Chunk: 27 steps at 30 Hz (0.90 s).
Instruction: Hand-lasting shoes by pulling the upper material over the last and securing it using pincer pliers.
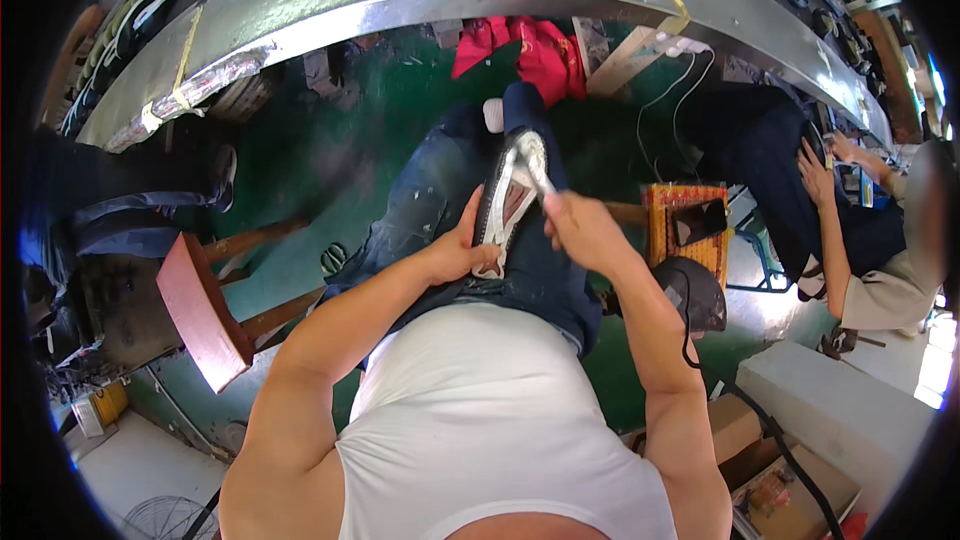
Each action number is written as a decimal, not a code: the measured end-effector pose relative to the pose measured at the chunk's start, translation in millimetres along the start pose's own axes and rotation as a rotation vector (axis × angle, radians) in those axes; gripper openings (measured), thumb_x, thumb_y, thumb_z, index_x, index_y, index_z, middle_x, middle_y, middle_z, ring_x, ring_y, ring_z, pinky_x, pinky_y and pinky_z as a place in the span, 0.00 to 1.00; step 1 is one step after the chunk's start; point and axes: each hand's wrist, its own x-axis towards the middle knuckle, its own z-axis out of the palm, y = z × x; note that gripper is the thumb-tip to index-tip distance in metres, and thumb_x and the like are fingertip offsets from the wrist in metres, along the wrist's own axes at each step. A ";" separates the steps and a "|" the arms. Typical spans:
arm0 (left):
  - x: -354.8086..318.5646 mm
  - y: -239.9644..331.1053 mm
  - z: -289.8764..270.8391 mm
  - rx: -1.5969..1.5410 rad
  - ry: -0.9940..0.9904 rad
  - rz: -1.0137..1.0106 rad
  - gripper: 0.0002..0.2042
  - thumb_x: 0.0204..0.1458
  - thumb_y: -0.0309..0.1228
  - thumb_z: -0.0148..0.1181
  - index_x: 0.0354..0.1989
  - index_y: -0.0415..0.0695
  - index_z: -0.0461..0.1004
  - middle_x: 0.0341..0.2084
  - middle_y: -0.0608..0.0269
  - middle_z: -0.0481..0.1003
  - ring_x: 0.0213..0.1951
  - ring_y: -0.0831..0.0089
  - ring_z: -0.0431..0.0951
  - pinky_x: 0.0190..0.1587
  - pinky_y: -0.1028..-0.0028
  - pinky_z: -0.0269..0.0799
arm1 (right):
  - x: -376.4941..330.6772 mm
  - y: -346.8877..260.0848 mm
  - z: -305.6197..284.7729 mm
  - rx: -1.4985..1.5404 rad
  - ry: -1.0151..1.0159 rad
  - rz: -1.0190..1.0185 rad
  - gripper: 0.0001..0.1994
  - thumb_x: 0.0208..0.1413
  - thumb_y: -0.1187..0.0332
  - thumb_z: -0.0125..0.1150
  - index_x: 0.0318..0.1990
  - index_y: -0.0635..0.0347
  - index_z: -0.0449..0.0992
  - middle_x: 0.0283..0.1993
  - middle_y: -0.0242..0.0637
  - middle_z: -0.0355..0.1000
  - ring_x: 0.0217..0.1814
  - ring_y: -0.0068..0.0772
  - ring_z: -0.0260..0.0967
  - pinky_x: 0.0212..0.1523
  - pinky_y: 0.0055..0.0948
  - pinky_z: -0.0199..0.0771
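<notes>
A shoe upper [492,225], dark outside with a white turned-in edge and a brownish inside, lies sole-side up along my thighs, toe pointing away from me. My left hand [465,250] grips its near end, with the thumb over the edge. Closed around a grey metal hand tool [538,172], my right hand [578,230] is to the right of the shoe. The tool's head rests at or just over the white toe area; blur hides its exact kind and whether it touches.
A long metal-edged bench [400,12] curves across the far side. A wooden stool [205,310] stands left. At right, a phone [700,222] lies on a patterned seat [665,210], beside a dark cap-like object [692,292]. A co-worker [840,230] sits further right. Red cloth [540,50] hangs below the bench.
</notes>
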 end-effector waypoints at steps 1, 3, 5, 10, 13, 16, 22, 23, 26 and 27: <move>1.7 -8.0 -0.1 0.090 0.001 0.080 0.51 0.53 0.20 0.58 0.72 0.50 0.20 0.67 0.53 0.53 0.62 0.68 0.62 0.62 0.73 0.59 | 0.2 0.4 -0.1 0.050 0.134 -0.124 0.27 0.68 0.49 0.39 0.34 0.68 0.72 0.27 0.43 0.74 0.31 0.39 0.76 0.36 0.36 0.74; 3.6 -13.1 1.7 0.168 0.042 0.152 0.50 0.52 0.22 0.60 0.73 0.48 0.24 0.63 0.51 0.60 0.55 0.68 0.70 0.58 0.72 0.66 | 5.2 5.2 6.9 0.117 0.259 -0.228 0.27 0.68 0.49 0.39 0.33 0.68 0.72 0.25 0.43 0.74 0.29 0.38 0.75 0.35 0.35 0.73; 4.1 7.4 7.5 0.143 0.074 -0.058 0.48 0.51 0.24 0.62 0.74 0.45 0.32 0.58 0.50 0.66 0.50 0.67 0.74 0.54 0.70 0.70 | 20.6 27.4 6.9 -0.140 -0.017 0.018 0.25 0.69 0.51 0.40 0.34 0.67 0.72 0.26 0.43 0.73 0.27 0.37 0.73 0.34 0.35 0.73; 16.8 59.7 10.9 0.605 0.233 -0.333 0.57 0.38 0.45 0.75 0.70 0.32 0.41 0.57 0.45 0.68 0.58 0.61 0.71 0.59 0.70 0.66 | 16.0 39.3 14.3 0.372 0.384 -0.162 0.27 0.69 0.49 0.39 0.37 0.69 0.71 0.26 0.37 0.73 0.24 0.26 0.73 0.27 0.29 0.72; 22.8 49.6 43.0 0.952 0.626 -0.137 0.63 0.32 0.49 0.76 0.70 0.31 0.38 0.60 0.38 0.63 0.60 0.51 0.69 0.60 0.65 0.67 | 35.7 51.5 17.9 0.368 -0.001 0.113 0.27 0.69 0.49 0.38 0.37 0.69 0.71 0.27 0.38 0.72 0.22 0.28 0.72 0.26 0.29 0.72; 23.0 45.6 20.4 0.879 0.547 -0.098 0.62 0.34 0.46 0.76 0.70 0.35 0.34 0.62 0.36 0.60 0.62 0.49 0.66 0.61 0.64 0.66 | 32.4 54.4 14.1 0.555 0.053 0.108 0.27 0.68 0.47 0.39 0.39 0.68 0.71 0.27 0.39 0.73 0.23 0.29 0.73 0.26 0.29 0.73; 5.2 96.0 4.1 0.349 0.424 0.356 0.55 0.42 0.40 0.74 0.71 0.37 0.38 0.62 0.40 0.62 0.63 0.55 0.65 0.65 0.63 0.60 | 13.4 85.3 28.3 0.688 0.117 0.241 0.28 0.68 0.44 0.36 0.41 0.63 0.72 0.29 0.37 0.74 0.25 0.29 0.75 0.20 0.23 0.66; 12.6 99.8 -2.5 0.050 0.350 0.555 0.53 0.43 0.39 0.73 0.71 0.38 0.40 0.64 0.43 0.61 0.64 0.58 0.65 0.65 0.61 0.60 | 15.6 88.3 29.0 0.708 0.122 0.245 0.28 0.68 0.43 0.35 0.41 0.61 0.72 0.29 0.34 0.75 0.25 0.28 0.75 0.18 0.21 0.62; 7.7 177.3 -11.2 -0.630 -0.127 0.457 0.40 0.55 0.57 0.55 0.67 0.40 0.55 0.59 0.44 0.66 0.56 0.50 0.71 0.58 0.53 0.69 | 21.8 84.7 27.6 0.710 0.118 0.255 0.28 0.68 0.42 0.34 0.41 0.58 0.72 0.29 0.32 0.75 0.25 0.26 0.75 0.17 0.19 0.58; 12.3 192.0 -20.1 -0.801 -0.227 0.379 0.39 0.57 0.61 0.48 0.67 0.41 0.57 0.58 0.42 0.67 0.55 0.49 0.73 0.56 0.50 0.71 | 23.3 82.3 25.8 0.692 0.114 0.252 0.27 0.68 0.43 0.34 0.41 0.58 0.72 0.29 0.32 0.75 0.25 0.26 0.75 0.17 0.19 0.58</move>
